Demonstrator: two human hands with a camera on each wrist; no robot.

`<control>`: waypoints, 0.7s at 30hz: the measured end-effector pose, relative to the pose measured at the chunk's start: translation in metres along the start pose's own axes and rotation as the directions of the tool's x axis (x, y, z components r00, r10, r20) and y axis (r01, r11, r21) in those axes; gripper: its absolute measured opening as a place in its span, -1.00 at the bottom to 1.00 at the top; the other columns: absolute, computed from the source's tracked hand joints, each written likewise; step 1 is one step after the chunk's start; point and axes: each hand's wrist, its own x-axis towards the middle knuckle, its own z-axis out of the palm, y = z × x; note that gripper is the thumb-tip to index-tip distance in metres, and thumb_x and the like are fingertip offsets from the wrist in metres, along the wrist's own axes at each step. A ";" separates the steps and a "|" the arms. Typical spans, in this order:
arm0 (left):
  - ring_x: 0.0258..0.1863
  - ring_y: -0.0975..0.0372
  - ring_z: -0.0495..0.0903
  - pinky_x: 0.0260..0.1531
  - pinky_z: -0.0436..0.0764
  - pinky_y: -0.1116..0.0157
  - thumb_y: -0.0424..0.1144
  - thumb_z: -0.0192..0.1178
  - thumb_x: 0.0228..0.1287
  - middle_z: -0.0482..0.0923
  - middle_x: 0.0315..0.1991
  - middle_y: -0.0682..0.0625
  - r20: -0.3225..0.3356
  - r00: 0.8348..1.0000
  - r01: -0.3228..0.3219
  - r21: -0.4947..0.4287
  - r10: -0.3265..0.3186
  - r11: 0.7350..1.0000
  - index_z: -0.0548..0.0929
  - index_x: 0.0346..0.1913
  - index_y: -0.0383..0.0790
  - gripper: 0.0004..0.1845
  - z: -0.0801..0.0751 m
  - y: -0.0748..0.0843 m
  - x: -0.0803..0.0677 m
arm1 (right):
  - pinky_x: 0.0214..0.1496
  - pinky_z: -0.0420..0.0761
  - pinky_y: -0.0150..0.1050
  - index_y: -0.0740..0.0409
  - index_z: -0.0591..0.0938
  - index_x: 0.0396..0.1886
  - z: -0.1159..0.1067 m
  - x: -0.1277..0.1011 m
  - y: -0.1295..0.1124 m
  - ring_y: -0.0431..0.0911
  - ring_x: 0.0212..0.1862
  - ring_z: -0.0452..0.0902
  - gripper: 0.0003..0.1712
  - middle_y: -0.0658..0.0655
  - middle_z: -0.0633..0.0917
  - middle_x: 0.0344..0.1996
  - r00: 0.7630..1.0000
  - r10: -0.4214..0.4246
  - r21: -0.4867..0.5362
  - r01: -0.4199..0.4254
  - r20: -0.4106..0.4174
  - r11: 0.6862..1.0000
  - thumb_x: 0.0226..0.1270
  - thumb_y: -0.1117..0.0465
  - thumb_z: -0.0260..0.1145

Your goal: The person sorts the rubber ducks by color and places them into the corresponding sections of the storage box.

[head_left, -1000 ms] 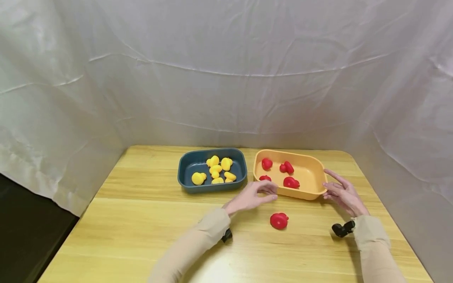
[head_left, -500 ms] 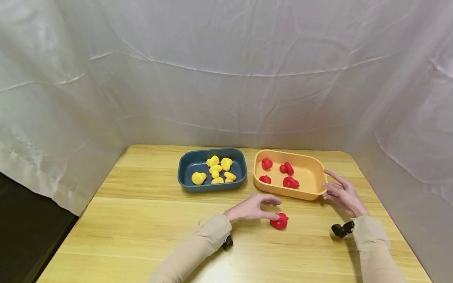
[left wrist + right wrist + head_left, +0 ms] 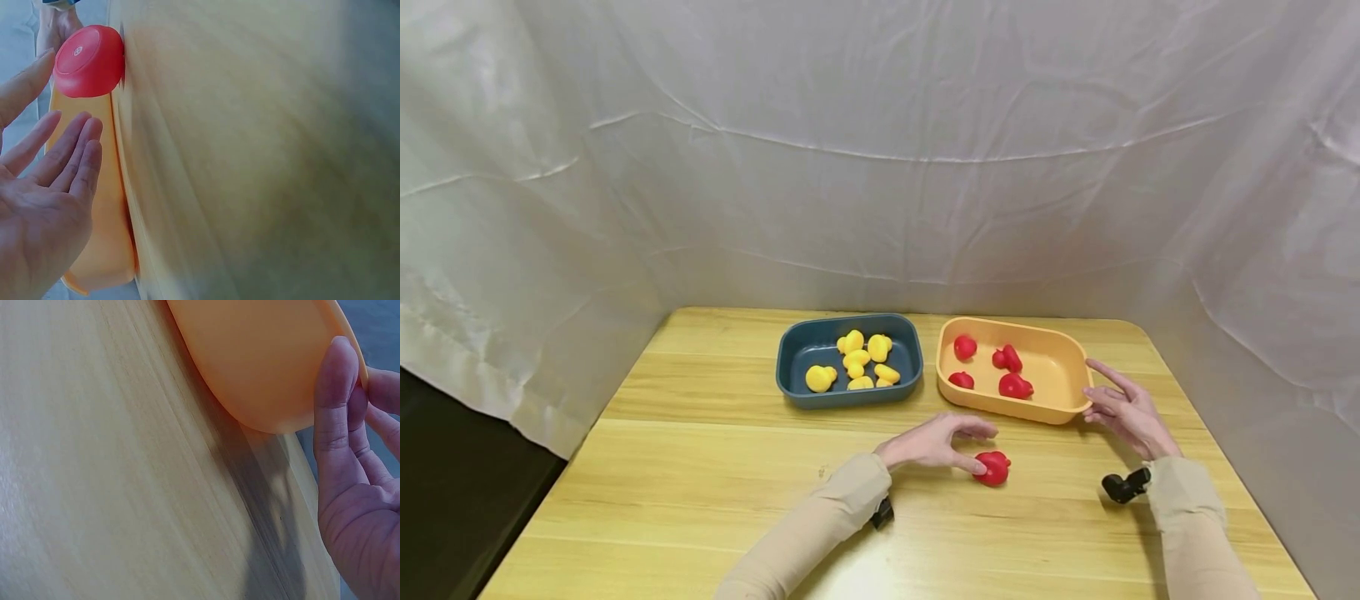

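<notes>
A red toy duck (image 3: 995, 469) lies on the wooden table in front of the orange tray (image 3: 1055, 409). My left hand (image 3: 930, 441) reaches in from its left, the thumb tip against the duck and the other fingers spread beyond it. In the left wrist view the duck (image 3: 94, 62) shows a round flat base, and the long fingers (image 3: 74, 147) stay straight. At the tray's right end my right hand (image 3: 1129, 414) pinches the rim. The right wrist view puts the thumb (image 3: 334, 394) on the wall, with other fingers by the rim behind it.
Several red ducks (image 3: 1016, 386) lie inside the orange tray. To its left stands a dark blue tray (image 3: 850, 400) with several yellow ducks (image 3: 821, 378). Grey-white cloth (image 3: 895, 200) hangs behind and beside the table (image 3: 700, 467).
My left hand has come back from the orange tray's front edge toward me, and its thumb has reached the red duck on the table. My right hand stays at the tray's end.
</notes>
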 end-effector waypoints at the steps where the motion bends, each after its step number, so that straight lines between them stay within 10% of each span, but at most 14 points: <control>1: 0.34 0.24 0.52 0.41 0.44 0.39 -0.19 0.41 0.27 0.55 0.34 -0.08 0.003 1.000 0.000 -0.002 0.000 1.000 0.46 0.39 -0.25 -0.34 0.000 0.000 0.000 | -0.27 0.78 -0.36 -0.01 0.23 0.58 0.000 0.000 0.000 -0.14 -0.35 0.76 -0.29 0.04 0.80 -0.29 1.000 -0.001 -0.002 0.001 0.000 1.000 0.53 0.50 0.03; 21: 0.33 0.20 0.54 0.41 0.42 0.39 -0.31 0.37 0.29 0.59 0.30 -0.06 0.054 0.999 -0.001 -0.011 0.002 1.000 0.51 0.33 -0.20 -0.45 0.003 -0.002 0.003 | -0.27 0.78 -0.35 -0.03 0.27 0.56 0.000 0.000 0.000 -0.13 -0.35 0.76 -0.31 0.04 0.80 -0.29 1.000 -0.001 0.013 0.000 0.016 1.000 0.54 0.50 0.01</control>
